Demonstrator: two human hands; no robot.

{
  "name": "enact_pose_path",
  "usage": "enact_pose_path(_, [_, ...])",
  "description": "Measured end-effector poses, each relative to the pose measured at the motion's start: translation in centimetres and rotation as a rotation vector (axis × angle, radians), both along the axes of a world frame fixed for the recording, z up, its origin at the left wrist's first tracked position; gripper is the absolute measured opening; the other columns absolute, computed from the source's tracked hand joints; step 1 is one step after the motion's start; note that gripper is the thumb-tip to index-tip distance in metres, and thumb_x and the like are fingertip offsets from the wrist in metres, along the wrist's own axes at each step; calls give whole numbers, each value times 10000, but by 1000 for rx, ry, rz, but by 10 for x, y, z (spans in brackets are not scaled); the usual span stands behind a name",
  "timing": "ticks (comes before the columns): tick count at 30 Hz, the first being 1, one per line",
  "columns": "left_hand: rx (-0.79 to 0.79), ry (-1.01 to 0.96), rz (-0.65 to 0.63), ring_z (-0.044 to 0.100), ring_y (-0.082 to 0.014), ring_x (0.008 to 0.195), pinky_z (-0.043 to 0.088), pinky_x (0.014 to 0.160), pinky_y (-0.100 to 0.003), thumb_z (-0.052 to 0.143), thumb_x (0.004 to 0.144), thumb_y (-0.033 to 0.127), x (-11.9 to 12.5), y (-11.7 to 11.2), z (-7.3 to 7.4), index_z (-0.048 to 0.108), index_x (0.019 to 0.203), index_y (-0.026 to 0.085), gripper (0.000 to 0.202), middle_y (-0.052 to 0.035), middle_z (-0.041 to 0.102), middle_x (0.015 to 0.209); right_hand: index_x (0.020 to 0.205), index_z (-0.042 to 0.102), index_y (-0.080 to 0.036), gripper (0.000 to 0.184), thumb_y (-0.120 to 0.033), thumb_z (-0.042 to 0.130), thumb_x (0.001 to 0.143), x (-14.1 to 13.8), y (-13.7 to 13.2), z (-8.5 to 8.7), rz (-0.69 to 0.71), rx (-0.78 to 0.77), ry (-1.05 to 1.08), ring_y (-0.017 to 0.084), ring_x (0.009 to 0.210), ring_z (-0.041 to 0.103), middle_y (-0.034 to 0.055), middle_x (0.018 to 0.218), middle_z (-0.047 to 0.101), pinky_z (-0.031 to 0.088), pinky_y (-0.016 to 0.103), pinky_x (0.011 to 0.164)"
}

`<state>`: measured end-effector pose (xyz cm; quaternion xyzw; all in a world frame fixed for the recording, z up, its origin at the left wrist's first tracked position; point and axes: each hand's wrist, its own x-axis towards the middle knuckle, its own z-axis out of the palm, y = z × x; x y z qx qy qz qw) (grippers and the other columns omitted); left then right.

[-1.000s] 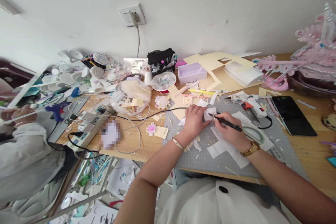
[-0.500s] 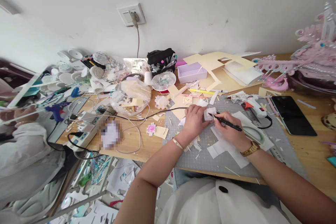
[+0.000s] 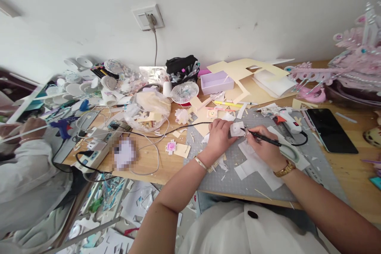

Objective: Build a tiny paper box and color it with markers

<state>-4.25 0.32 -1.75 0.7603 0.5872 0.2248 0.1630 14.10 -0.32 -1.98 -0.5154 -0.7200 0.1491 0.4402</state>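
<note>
My left hand [image 3: 219, 135] is closed on the edge of a small white square piece [image 3: 237, 127], pinning it over the grey cutting mat [image 3: 217, 183]. A small dark dot shows on the left part of that piece. In my right hand [image 3: 263, 145] is a black pen [image 3: 266, 139], gripped in a writing hold, its tip at the right side of the white piece. Below my hands lies a white cross-shaped paper cutout [image 3: 248, 168]. Near my left hand is a cream square with a drawn face [image 3: 212, 114].
A white hot glue gun [image 3: 293, 122], a ruler and a black phone [image 3: 331, 130] lie to the right. Behind are a lilac box [image 3: 217, 83] and cream card sheets. Cables run left to a power strip [image 3: 97, 151]. Another person's hands [image 3: 29, 129] work at far left.
My right hand and the pen have shifted slightly right, so the tip sits at the piece's right side. The dark dot on the piece's left is now uncovered.
</note>
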Motion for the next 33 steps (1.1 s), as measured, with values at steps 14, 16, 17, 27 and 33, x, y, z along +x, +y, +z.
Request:
enact_pose_path(14, [-11,-1,6,507,-296,1213,402,1005,-453,820,774,358,0,-1,1,611,1227,206,522,-86,677,1228,821,581,-252,57,-300,567,849,-3,0,-1,20,-44,-6,177,539,610,6,663,677,479,298,538])
enact_pose_path(16, [-14,-1,4,506,-296,1212,400,1007,-454,815,778,360,0,-1,2,609,1227,213,516,-86,677,1225,821,580,-251,53,-295,567,846,-3,0,0,29,-39,-2,173,530,607,5,662,677,478,295,532])
enact_pose_path(17, [-15,-1,2,505,-296,1213,399,1007,-453,815,778,359,0,-1,2,607,1228,214,517,-86,676,1225,818,581,-251,52,-293,566,845,-4,0,0,31,-39,0,171,527,605,4,660,677,477,295,529])
enact_pose_path(27, [-6,-3,-3,499,-291,1211,395,1005,-443,808,783,356,0,-1,1,605,1228,203,513,-88,670,1226,823,581,-260,34,-276,575,852,-4,0,-1,40,-44,4,168,520,581,1,647,660,464,298,523])
enact_pose_path(33, [-19,-2,2,500,-293,1216,394,1003,-443,811,782,343,0,-1,2,607,1227,212,506,-78,670,1233,809,583,-256,52,-284,575,852,-4,0,-1,40,-36,8,154,499,559,-15,620,636,448,285,509])
